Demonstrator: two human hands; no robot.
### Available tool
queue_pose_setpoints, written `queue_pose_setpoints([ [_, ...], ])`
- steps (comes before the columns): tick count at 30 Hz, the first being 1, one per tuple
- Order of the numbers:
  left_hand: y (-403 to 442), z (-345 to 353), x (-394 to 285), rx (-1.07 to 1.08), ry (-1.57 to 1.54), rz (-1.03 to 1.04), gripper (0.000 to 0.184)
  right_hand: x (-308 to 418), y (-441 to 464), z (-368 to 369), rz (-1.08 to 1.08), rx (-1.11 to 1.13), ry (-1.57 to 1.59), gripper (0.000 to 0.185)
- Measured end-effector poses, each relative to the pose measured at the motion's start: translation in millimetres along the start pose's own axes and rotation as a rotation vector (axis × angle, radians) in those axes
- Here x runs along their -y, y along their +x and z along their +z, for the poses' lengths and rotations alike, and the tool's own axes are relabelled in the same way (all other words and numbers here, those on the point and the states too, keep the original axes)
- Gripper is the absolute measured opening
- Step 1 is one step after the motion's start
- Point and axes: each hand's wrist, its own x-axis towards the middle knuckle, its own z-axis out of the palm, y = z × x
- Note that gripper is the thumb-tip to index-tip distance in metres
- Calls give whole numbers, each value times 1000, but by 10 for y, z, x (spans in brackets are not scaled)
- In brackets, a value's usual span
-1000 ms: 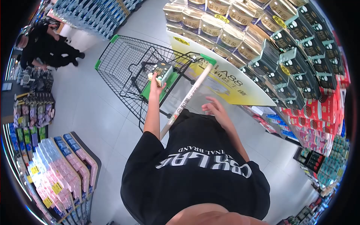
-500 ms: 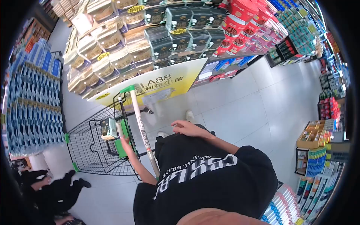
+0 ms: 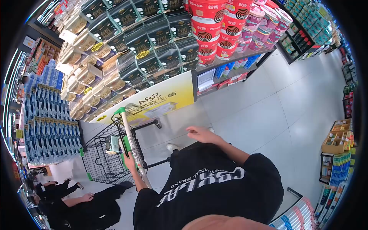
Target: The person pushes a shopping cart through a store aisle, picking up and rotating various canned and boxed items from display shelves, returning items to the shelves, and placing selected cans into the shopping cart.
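Note:
My left hand (image 3: 130, 160) is beside the green seat panel of the shopping cart (image 3: 100, 157), just left of the pale handlebar (image 3: 132, 143). Its fingers are too small and too mixed with the cart's parts to make out their shape. A dark-green and white package (image 3: 112, 144) sits in the cart, a short way above that hand and apart from it. My right hand (image 3: 201, 135) hovers over the floor in front of my black shirt, fingers spread and nothing in them.
Stacked dark and beige packages (image 3: 145, 42) rise behind a yellow-white sign (image 3: 165, 99). Red tubs (image 3: 207, 32) stand to their right. Blue packs (image 3: 51, 126) are stacked at the left. People in black (image 3: 92, 207) are at the lower left, near the cart.
The view has swung right, bringing the display and red tubs nearer the centre. My left hand has come off the package, which rests in the cart. More of the people in black shows.

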Motion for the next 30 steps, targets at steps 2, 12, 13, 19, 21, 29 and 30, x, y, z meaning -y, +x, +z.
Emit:
queue_pose_setpoints([
  [2, -74, 132, -12, 35, 3, 0, 57, -129, -214, -444, 33, -103, -38, 38],
  [12, -997, 645, -930, -60, 93, 8, 41, -384, -467, -1796, -3, -272, -52, 33],
  [13, -1051, 669, -985, -51, 103, 17, 40, -276, -380, -1915, -38, -298, -61, 32],
  [19, -1301, 817, -1327, -11, 195, 28, 36, 766, 139, -2613, -377, -511, -1, 31],
  [21, -1343, 863, -1379, -90, 194, 115, 34, 1079, 258, -2807, -486, -612, -20, 32],
  [29, -426, 884, -4070, -206, -648, 394, 27, 1830, 856, -3417, -676, -782, -211, 51],
  [30, -278, 903, -4593, -221, -643, 580, 29, 1910, 965, -3431, -680, -804, -253, 54],
])
